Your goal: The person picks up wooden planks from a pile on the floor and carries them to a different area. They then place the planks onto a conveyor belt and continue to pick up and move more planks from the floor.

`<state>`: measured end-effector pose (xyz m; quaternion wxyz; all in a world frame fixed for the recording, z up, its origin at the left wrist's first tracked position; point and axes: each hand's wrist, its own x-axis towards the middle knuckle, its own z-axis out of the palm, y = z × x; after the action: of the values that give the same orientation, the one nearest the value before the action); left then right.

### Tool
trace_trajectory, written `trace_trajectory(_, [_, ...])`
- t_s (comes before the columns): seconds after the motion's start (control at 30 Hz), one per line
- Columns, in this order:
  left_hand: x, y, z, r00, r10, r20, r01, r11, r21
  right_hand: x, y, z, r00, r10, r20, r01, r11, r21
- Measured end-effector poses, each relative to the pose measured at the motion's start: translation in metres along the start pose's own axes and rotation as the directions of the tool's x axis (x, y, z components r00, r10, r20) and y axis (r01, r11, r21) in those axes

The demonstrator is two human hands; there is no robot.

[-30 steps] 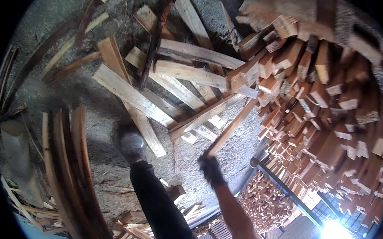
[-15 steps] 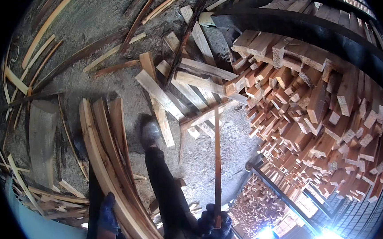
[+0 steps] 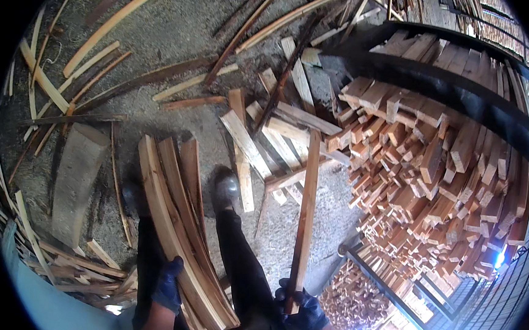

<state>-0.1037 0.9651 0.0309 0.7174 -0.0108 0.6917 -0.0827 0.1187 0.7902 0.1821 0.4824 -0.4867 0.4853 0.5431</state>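
Grey floor: strips lie 10 o'clock | lumber stack 3 o'clock | left hand clasps boards | right hand closed round slat

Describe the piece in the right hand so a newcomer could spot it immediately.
Find the big stack of cut boards filling the right side. To its lower left, the gloved right hand holds a narrow, straight wooden stick. It is a lone piece, nearly vertical in the picture, unlike the long boards grouped at the left hand.

We hold long boards in our left hand and one stick in our right hand, near stacked wood.
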Motion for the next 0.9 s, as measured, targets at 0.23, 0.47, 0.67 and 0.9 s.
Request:
trace_trajectory(0.23, [0.012, -0.013, -0.012, 0.994, 0.112, -0.002, -0.112, 0.991, 0.073, 0.043, 0.011, 0.034, 0.95, -0.312, -0.026, 0.313, 0.943, 0.111])
trace_trajectory(0.47, [0.009, -0.005, -0.007, 0.999, -0.008, 0.042, 0.008, 1.0, 0.006, 0.135, -0.037, 0.074, 0.902, -0.38, 0.204, 0.41, 0.902, -0.133])
trace_trajectory(0.67, [-0.003, 0.011, 0.007, 0.984, -0.041, 0.175, 0.062, 0.991, -0.118, 0.113, 0.037, 0.126, 0.856, -0.232, 0.463, 0.509, 0.213, -0.834])
trace_trajectory(0.9, [-0.038, 0.021, 0.006, 0.952, -0.041, 0.304, 0.11, 0.971, -0.211, 0.051, 0.075, 0.156, 0.97, -0.195, 0.144, 0.227, 0.527, -0.819])
